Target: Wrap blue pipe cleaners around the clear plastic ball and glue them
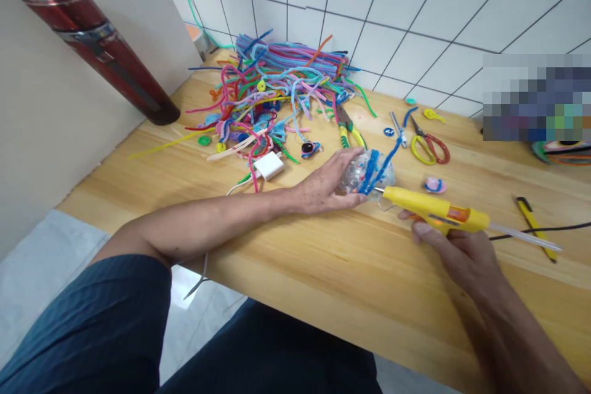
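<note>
My left hand (325,184) grips a clear, glittery bottle-like object (364,173) lying on the wooden table (323,271). A blue pipe cleaner (381,163) is wrapped over it and sticks up to the right. My right hand (455,246) holds a yellow glue gun (436,212) with its nozzle touching the right side of the clear object. A glue stick juts out of the gun's back, and a black cord runs off to the right.
A big heap of coloured pipe cleaners (281,89) lies at the back. Nearby are yellow-handled pliers (348,129), scissors (429,146), a white charger (268,166), a yellow utility knife (535,226), small buttons and a red cylinder (99,49) leaning at the left wall.
</note>
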The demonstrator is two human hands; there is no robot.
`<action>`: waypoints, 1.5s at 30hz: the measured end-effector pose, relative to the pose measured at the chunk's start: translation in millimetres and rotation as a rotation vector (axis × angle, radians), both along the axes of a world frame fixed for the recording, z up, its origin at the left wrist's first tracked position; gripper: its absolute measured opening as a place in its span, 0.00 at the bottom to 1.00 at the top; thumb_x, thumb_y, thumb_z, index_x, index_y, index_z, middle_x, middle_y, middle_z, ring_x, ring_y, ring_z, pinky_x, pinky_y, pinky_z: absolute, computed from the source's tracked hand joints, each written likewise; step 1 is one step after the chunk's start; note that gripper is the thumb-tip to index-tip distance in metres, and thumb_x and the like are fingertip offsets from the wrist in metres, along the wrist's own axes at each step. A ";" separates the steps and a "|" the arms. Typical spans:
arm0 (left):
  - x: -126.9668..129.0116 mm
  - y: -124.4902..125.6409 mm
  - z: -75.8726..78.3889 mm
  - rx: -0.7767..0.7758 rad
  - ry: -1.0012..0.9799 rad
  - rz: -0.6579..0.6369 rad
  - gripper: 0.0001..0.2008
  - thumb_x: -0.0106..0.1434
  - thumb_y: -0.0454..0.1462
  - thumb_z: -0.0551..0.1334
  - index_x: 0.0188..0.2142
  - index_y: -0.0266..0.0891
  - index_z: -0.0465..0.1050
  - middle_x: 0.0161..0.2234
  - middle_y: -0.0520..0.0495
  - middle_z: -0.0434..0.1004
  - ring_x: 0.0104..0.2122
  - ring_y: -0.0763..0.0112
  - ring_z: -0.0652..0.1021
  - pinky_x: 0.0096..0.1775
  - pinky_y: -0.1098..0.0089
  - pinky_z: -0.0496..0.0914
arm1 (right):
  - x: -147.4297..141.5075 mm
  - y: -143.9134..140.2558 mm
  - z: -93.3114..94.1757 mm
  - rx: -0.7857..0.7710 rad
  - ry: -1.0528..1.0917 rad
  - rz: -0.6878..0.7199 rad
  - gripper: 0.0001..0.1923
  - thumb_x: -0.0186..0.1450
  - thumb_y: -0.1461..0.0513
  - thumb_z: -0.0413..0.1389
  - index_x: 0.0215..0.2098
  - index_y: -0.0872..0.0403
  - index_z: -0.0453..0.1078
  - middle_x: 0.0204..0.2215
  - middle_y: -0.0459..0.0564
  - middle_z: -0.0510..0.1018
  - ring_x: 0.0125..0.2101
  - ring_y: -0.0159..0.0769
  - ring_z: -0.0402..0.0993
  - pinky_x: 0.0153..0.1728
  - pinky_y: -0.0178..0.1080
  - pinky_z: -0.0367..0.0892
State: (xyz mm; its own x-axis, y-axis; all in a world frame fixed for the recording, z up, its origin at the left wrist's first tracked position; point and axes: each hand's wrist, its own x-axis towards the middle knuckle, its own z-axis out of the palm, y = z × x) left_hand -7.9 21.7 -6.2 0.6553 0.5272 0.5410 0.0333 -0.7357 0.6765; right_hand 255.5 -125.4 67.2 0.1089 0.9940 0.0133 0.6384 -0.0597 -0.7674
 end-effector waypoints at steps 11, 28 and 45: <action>0.3 0.5 -1.5 0.007 -0.015 -0.013 0.47 0.69 0.54 0.67 0.77 0.44 0.44 0.73 0.30 0.60 0.73 0.40 0.64 0.72 0.36 0.61 | 0.6 -0.3 -0.5 0.015 0.045 -0.009 0.17 0.61 0.47 0.65 0.33 0.51 0.81 0.31 0.52 0.84 0.32 0.41 0.78 0.37 0.42 0.76; -0.4 -1.1 1.4 0.027 0.000 -0.007 0.46 0.70 0.54 0.66 0.76 0.42 0.44 0.73 0.28 0.59 0.74 0.42 0.64 0.72 0.38 0.62 | -2.7 -0.4 -1.0 0.015 0.099 -0.030 0.20 0.59 0.43 0.67 0.31 0.51 0.78 0.31 0.51 0.83 0.34 0.43 0.80 0.36 0.41 0.78; 0.2 -0.6 0.9 -0.014 0.004 -0.012 0.47 0.68 0.54 0.67 0.76 0.44 0.45 0.73 0.29 0.59 0.74 0.41 0.63 0.73 0.36 0.61 | -2.5 -0.4 -0.7 0.008 0.060 0.012 0.16 0.61 0.47 0.66 0.28 0.48 0.74 0.28 0.48 0.80 0.34 0.45 0.80 0.36 0.43 0.78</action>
State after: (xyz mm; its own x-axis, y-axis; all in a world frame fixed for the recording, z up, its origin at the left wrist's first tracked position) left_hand -7.7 21.1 -5.3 0.6638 0.5270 0.5307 0.0275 -0.7263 0.6869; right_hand 253.0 -125.8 66.4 0.0976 0.9951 0.0155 0.5918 -0.0455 -0.8048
